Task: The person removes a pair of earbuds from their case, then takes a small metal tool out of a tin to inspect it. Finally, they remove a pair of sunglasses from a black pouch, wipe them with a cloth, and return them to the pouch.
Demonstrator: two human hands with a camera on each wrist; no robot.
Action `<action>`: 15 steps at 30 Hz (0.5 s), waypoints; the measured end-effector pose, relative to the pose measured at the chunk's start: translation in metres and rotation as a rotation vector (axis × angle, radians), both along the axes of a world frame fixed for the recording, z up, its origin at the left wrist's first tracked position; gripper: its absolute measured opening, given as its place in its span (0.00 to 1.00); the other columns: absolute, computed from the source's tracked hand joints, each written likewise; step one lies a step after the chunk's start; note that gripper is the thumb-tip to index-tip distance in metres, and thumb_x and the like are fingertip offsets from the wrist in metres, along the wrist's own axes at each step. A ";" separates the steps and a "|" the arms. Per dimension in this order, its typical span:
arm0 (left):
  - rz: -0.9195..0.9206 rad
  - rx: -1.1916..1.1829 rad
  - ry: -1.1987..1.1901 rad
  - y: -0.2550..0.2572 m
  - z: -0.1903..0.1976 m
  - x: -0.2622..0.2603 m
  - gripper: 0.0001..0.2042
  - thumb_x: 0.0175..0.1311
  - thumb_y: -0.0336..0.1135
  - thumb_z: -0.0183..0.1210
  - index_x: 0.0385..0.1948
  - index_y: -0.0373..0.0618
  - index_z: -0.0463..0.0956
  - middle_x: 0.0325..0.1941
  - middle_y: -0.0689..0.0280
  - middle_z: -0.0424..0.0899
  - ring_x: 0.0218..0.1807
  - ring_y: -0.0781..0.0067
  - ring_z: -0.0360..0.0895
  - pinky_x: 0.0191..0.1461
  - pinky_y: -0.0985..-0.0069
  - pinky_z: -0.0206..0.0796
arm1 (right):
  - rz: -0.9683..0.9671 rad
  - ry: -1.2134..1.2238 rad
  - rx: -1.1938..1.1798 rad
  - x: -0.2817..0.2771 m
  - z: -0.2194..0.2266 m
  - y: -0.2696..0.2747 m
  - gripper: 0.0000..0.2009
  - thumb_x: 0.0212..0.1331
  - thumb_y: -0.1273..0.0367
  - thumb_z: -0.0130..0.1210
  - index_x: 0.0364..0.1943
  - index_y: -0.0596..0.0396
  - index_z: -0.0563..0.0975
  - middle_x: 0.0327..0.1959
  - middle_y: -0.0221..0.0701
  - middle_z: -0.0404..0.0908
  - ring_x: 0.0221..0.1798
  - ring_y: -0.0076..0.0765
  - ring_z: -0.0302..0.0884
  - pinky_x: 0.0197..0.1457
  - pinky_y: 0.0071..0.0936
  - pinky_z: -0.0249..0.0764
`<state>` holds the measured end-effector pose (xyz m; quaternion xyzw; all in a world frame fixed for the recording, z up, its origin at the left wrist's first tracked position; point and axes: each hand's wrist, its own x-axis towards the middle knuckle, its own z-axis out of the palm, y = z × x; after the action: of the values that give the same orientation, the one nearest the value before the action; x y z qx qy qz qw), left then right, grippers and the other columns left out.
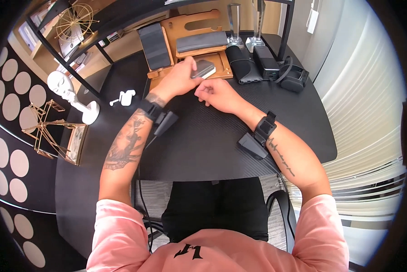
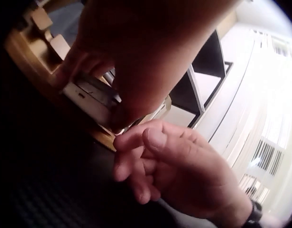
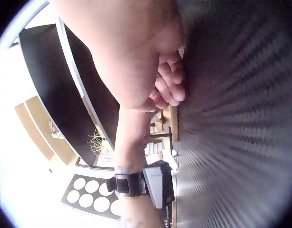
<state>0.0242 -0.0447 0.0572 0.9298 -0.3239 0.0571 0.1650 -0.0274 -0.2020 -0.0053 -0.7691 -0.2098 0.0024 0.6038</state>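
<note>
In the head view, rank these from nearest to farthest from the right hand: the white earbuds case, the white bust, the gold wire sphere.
From the right hand:
1. White earbuds case, on the desk to the left, past the left forearm.
2. White bust, farther left near the desk edge.
3. Gold wire sphere, on the shelf at the far upper left.

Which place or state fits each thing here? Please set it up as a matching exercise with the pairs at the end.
Things:
1. left hand
2. right hand
3. white bust
4. phone

Places or states:
a. stands near the desk's left edge
b. leans upright in the wooden stand
c. rests loosely curled on the black desk, holding nothing
d. grips a small grey case on the stand's tray

Pairs: 1-d, 2-c, 3-a, 4-b
</note>
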 end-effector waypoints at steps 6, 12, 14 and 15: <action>0.074 -0.651 0.618 0.038 -0.003 -0.019 0.15 0.64 0.42 0.58 0.43 0.45 0.65 0.43 0.64 0.76 0.46 0.75 0.75 0.45 0.75 0.72 | -0.054 0.128 0.110 -0.002 0.007 -0.002 0.12 0.60 0.62 0.58 0.32 0.60 0.77 0.25 0.29 0.79 0.24 0.21 0.76 0.25 0.19 0.70; -0.098 -1.064 1.008 0.047 -0.018 -0.041 0.22 0.71 0.47 0.45 0.60 0.44 0.59 0.51 0.58 0.75 0.49 0.66 0.78 0.47 0.71 0.75 | -0.122 0.116 0.118 -0.001 0.007 -0.002 0.15 0.55 0.62 0.63 0.36 0.60 0.73 0.30 0.30 0.78 0.26 0.20 0.76 0.25 0.18 0.71; -0.139 -1.151 1.214 0.055 -0.031 -0.031 0.27 0.72 0.55 0.36 0.61 0.42 0.60 0.46 0.54 0.78 0.41 0.65 0.80 0.42 0.71 0.76 | -0.199 -0.022 0.040 -0.001 0.008 -0.002 0.17 0.53 0.64 0.64 0.38 0.61 0.72 0.33 0.32 0.78 0.26 0.21 0.76 0.28 0.19 0.72; -0.147 -1.171 1.217 0.060 -0.036 -0.025 0.27 0.72 0.55 0.36 0.61 0.42 0.60 0.46 0.54 0.78 0.41 0.65 0.80 0.42 0.71 0.76 | -0.274 -0.163 -0.022 -0.002 0.008 -0.002 0.19 0.50 0.65 0.66 0.40 0.61 0.71 0.37 0.33 0.77 0.27 0.21 0.75 0.30 0.20 0.73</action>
<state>-0.0007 0.0149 0.0213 0.5397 -0.1565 -0.3055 0.7687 -0.0294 -0.2043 0.0030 -0.7947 -0.1513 -0.1399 0.5710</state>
